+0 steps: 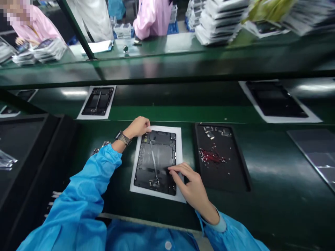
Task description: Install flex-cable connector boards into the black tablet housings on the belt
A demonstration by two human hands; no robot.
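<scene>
In front of me a black tablet back housing (164,160) lies on a white sheet (178,139). A pale flat cable (153,157) runs down its inside to a small circuit board (154,182) near the bottom edge. My left hand (138,126), with a watch at the wrist, is at the housing's upper left corner, its fingers curled together; what they grip there is hidden. Over the housing's right edge, my right hand (190,183) has thumb and index finger pinched close together. Anything between those fingertips is too small to name.
A black tray (222,177) to the right holds red wires (213,156) and small parts. Beyond, the green line carries another housing (98,101) at left and one (277,99) at right. Black trays (56,139) stand left. People in pink work behind stacked white-sheeted units (220,21).
</scene>
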